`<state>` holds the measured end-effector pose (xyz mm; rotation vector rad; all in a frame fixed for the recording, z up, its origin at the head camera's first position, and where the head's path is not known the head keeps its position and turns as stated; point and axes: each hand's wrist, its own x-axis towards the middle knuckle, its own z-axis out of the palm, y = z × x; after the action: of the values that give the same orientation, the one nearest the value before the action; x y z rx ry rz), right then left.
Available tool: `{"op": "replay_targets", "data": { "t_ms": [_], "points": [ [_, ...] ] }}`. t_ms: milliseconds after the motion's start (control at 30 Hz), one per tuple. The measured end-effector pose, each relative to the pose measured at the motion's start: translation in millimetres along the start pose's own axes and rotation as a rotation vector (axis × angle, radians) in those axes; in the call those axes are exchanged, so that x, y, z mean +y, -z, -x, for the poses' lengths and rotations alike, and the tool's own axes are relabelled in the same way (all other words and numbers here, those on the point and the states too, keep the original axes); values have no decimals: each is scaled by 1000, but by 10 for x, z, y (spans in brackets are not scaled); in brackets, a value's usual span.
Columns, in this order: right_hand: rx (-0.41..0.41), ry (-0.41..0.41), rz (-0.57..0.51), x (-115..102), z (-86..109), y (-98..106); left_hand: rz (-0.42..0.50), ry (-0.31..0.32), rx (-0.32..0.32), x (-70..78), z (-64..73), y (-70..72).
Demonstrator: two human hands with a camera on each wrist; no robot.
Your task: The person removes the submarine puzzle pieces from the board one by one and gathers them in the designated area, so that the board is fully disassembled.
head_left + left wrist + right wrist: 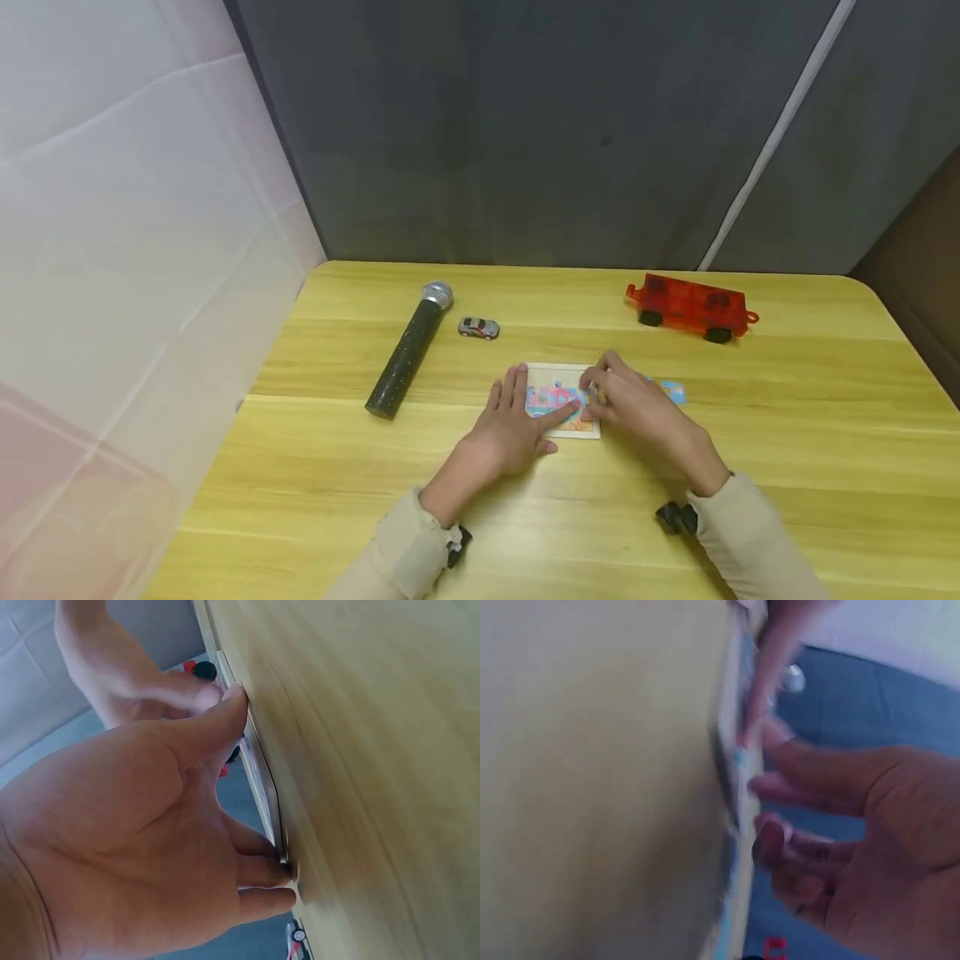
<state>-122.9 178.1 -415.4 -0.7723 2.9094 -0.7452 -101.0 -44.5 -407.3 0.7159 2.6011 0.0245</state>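
Observation:
A small jigsaw puzzle in a pale frame [555, 367] lies flat on the table, its pink and blue picture pieces [551, 396] partly filling it. My left hand [512, 433] spreads along the frame's left side, fingers mostly straight. Its index finger or thumb reaches across onto the picture. In the left wrist view, the fingertips [266, 871] touch the frame's edge. Bent fingers of my right hand [637, 404] are at the frame's right side. Blur in the right wrist view hides whether this hand [885, 825] pinches a piece. Blue loose puzzle pieces [675, 392] lie just beyond it, partly covered.
A dark microphone [408, 354] with a silver head lies left of the puzzle. Behind the puzzle stands a small silver toy car [478, 327]. A translucent red toy wagon [693, 307] with black wheels is at the back right. Grey cloth [487, 133] hangs behind the wooden table [300, 467].

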Motion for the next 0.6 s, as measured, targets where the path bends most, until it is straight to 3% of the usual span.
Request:
{"op": "replay_targets", "data": {
  "t_ms": [133,367,500,600],
  "points": [
    [-21,-10,10,-42,40,-90,14,-22,19,-4,36,-13],
    [-38,-31,-26,-37,44,-106,-10,-72,16,23,249,-120],
    [11,-41,-50,-31,-2,-99,-86,-62,32,35,296,-136],
    [54,-63,-129,-3,-48,-55,-119,-49,26,39,299,-135]
  ]
}}
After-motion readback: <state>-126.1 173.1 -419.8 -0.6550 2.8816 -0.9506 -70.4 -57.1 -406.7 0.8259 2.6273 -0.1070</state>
